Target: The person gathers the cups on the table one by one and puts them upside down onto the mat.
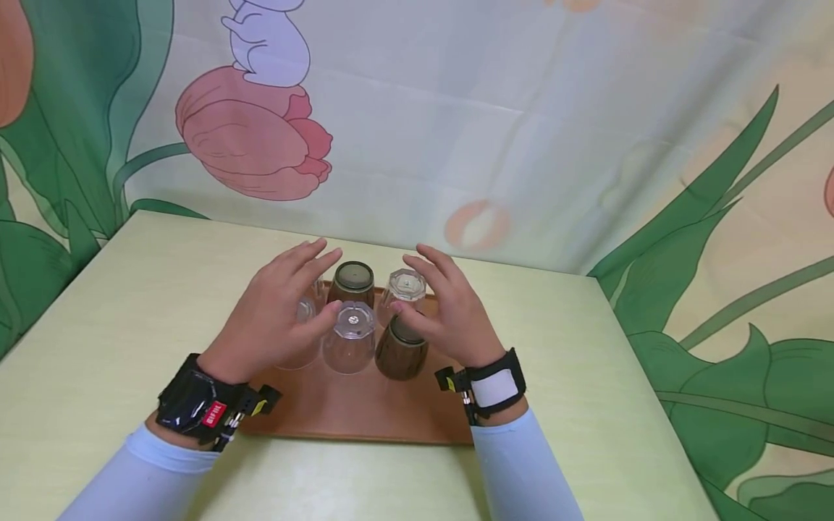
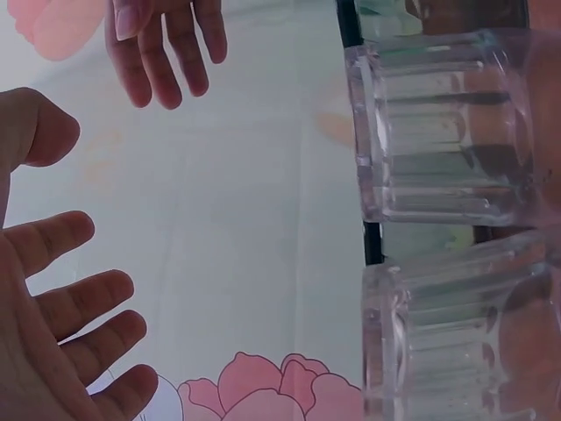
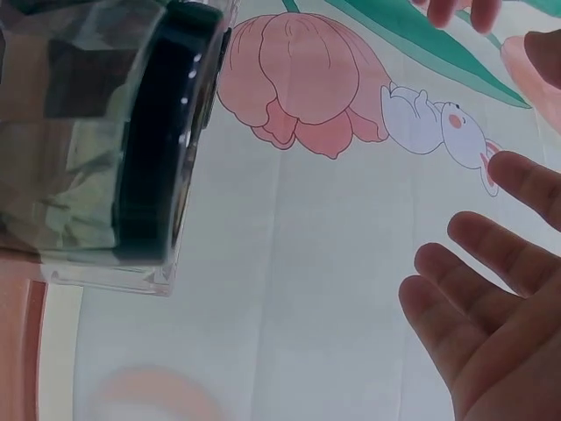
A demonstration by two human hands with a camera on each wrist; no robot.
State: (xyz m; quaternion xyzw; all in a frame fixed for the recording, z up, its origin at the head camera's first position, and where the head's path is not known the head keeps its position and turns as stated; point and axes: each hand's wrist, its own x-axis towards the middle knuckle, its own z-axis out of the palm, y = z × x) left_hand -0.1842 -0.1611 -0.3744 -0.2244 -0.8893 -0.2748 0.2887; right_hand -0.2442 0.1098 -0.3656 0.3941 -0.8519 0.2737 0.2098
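Several tumblers stand upside down on a brown tray (image 1: 345,416). In front are a clear glass (image 1: 350,351) and a dark brown glass (image 1: 399,358); behind them are another dark glass (image 1: 352,278) and a clear glass (image 1: 407,284). My left hand (image 1: 274,311) hovers over the left side, fingers spread and holding nothing, partly covering clear glasses (image 1: 296,358) there. Over the right side, my right hand (image 1: 455,311) is likewise raised with loosely bent fingers, its thumb overlapping the front dark glass. Both wrist views show the palms (image 2: 31,351) apart from the glasses.
The tray lies on a pale yellow-green table (image 1: 573,383). Behind the table hangs a light curtain (image 1: 417,130) printed with tulips, leaves and a white rabbit. Each wrist wears a black strap (image 1: 498,383) with a small camera.
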